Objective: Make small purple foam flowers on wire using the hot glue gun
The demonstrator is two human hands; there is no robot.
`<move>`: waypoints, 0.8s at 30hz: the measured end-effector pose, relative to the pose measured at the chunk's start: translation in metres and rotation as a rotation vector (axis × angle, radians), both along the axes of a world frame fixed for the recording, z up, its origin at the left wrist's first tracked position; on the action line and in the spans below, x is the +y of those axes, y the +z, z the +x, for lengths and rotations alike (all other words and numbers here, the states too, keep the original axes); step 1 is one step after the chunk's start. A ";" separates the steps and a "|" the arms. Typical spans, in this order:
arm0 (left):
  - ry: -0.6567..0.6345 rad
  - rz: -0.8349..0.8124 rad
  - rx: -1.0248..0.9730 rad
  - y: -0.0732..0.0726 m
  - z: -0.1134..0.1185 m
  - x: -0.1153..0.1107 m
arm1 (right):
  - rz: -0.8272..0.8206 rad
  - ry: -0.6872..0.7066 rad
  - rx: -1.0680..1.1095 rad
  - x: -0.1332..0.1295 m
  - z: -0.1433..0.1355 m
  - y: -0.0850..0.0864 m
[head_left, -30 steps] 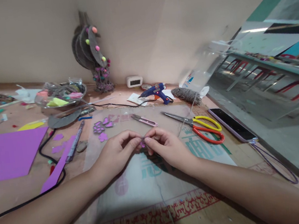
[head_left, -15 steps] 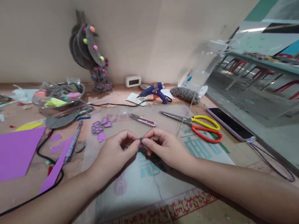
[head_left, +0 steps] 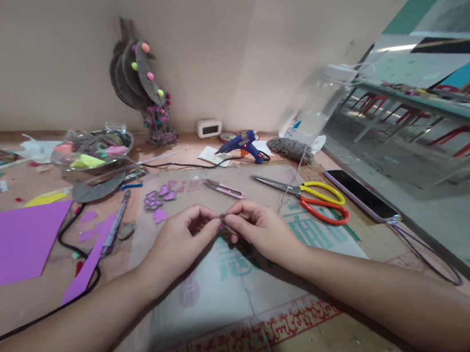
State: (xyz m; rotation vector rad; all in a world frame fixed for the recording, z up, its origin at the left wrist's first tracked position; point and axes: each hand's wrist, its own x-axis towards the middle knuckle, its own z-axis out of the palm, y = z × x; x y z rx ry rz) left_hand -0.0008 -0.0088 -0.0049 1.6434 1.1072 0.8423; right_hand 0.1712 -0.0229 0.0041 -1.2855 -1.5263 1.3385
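Note:
Over the plastic-covered mat (head_left: 182, 304), my left hand (head_left: 190, 231) and my right hand (head_left: 257, 228) meet fingertip to fingertip. Both pinch one small purple and grey piece (head_left: 222, 219), mostly hidden by the fingers. Just left of my left hand lie several purple foam shapes (head_left: 157, 200) with grey edging. Pink thread snips (head_left: 230, 190) rest beyond my fingertips. Scissors with red and yellow handles (head_left: 306, 192) lie open-bladed or closed, I cannot tell, to the right of my right hand, with grey yarn (head_left: 290, 148) behind them.
A blue glue gun (head_left: 241, 143) and a white clock (head_left: 209, 128) stand at the back. A phone (head_left: 363, 195) lies right. On the left are a purple sheet (head_left: 14, 245), a pen (head_left: 115, 223), a black cable and a metal bowl (head_left: 87, 169) of scraps. A plastic bottle leans back right.
My right fingertips have shifted very slightly around the small piece. Both hands otherwise keep their place and their pinch.

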 end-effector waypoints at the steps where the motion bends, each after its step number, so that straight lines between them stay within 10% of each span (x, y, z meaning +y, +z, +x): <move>1: 0.003 -0.001 -0.004 -0.001 0.000 0.001 | 0.006 0.002 0.005 0.000 0.000 0.001; 24: -0.011 -0.002 -0.017 0.002 0.001 0.001 | 0.471 0.111 -0.348 0.007 0.014 0.014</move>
